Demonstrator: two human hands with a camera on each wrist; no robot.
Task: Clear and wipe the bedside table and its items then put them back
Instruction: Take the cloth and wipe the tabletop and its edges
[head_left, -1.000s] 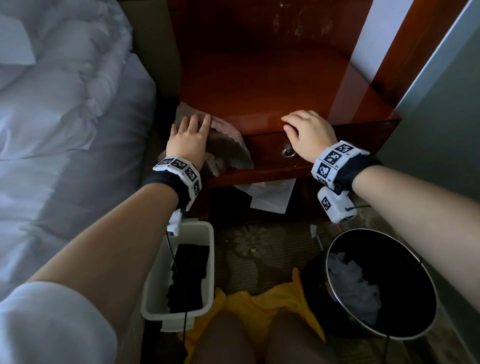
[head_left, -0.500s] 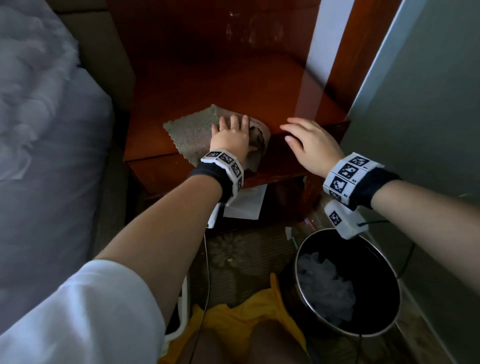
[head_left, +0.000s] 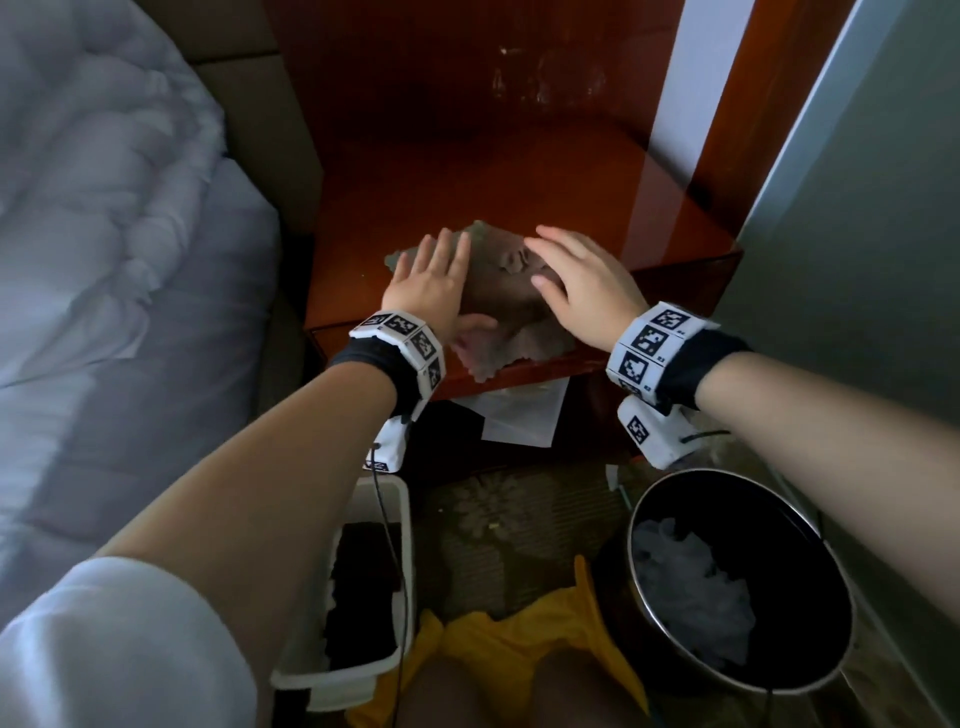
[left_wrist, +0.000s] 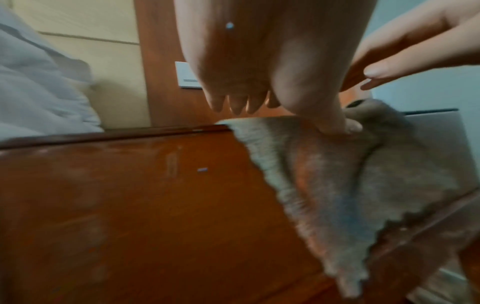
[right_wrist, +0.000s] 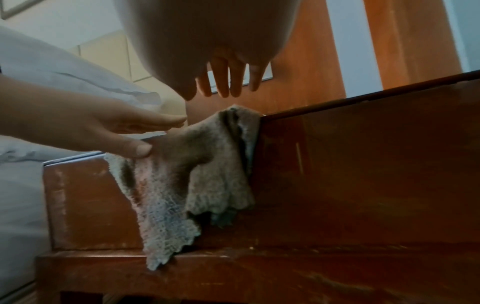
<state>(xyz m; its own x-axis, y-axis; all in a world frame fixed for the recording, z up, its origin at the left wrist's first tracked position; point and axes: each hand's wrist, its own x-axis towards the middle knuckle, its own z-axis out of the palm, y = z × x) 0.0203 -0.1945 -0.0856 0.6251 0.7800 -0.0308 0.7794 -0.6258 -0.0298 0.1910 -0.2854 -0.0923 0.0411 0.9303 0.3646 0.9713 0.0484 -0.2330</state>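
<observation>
The head view is dim, with cool daylight falling on the bed (head_left: 104, 234) at the left, a bright pale streak of glare reflected across the glossy top of the bedside table (head_left: 670, 171), and deep shadow under the table and inside the black bin (head_left: 810, 566). Its wide lens bends straight edges toward the frame borders. Both wrist views are soft and grainy: the cloth (left_wrist: 350, 185) and the left hand (left_wrist: 259, 51) are smeared by motion blur, and the right hand (right_wrist: 207, 41) looms close and out of focus, shaded on its underside.

Head overhead; wrists low, close; shared cloth (head_left: 511, 291)
</observation>
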